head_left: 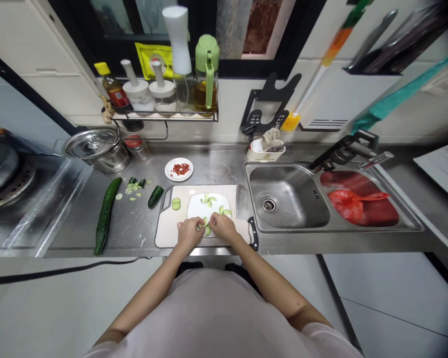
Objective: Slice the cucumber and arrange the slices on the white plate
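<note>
On a pale cutting board point(168, 231) lies a white square plate point(196, 205) with thin cucumber slices point(208, 200) grouped near its far and right edges. My left hand point(189, 232) and my right hand point(224, 227) meet over the plate's near part, fingertips pinched on cucumber slices point(207, 230) there. The fingers partly cover those slices. A small stack of round slices point(176, 204) rests on the board left of the plate. At the board's right edge lies a knife, its black handle point(253, 233) toward me.
Left of the board are a cucumber piece point(156, 197), scattered slices point(133, 187) and a whole cucumber point(107, 215). Behind stands a small plate of chopped red bits point(179, 176). A lidded pot point(97, 149) is back left. The double sink point(294, 199) holds a red bag point(347, 205).
</note>
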Available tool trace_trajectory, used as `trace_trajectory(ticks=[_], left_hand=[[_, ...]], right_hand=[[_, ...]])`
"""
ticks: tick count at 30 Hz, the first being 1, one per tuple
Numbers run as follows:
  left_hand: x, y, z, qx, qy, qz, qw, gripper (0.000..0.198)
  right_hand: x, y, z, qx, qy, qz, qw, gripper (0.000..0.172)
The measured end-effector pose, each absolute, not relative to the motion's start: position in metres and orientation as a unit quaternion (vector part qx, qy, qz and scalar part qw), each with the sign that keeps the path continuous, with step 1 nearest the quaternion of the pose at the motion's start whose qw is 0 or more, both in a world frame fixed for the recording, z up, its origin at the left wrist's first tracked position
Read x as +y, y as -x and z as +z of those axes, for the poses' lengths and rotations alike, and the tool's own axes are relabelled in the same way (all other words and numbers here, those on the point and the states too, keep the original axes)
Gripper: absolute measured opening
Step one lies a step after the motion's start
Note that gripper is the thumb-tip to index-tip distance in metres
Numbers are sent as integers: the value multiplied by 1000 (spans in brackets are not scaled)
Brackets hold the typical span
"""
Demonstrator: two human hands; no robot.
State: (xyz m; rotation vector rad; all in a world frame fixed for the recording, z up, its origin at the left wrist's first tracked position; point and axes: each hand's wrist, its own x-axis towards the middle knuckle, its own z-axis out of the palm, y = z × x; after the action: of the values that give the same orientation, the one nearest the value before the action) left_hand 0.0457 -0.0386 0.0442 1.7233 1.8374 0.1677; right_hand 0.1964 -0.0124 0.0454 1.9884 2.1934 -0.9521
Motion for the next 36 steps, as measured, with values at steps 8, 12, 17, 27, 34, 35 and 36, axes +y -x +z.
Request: trace_trajectory(ticks=[8,12,17,27,34,35,36], left_hand=[[-38,-47,46,687,-659,54,300,15],[-38,-47,46,687,-660,53,299,15],[-38,-48,44,688,-661,51,294,15],[-35,-48,46,685,-667,53,288,14],[-28,-52,47,689,-666,34,285,12],[-28,-52,47,689,-665,30,286,12],[-28,-53,46,691,-663,30,288,12]], right_hand=[[-12,-193,51,712,-636,-293,54,18],[-11,-191,54,712,-638,-284,76,19],[-11,-190,58,716,-640,-266,88,19],[-9,-190,58,719,-638,-261,90,18],[-9,-191,58,719,-637,-260,93,17],[-9,-191,58,719,-637,-261,94,17],[-9,-192,58,718,-637,-262,94,17]])
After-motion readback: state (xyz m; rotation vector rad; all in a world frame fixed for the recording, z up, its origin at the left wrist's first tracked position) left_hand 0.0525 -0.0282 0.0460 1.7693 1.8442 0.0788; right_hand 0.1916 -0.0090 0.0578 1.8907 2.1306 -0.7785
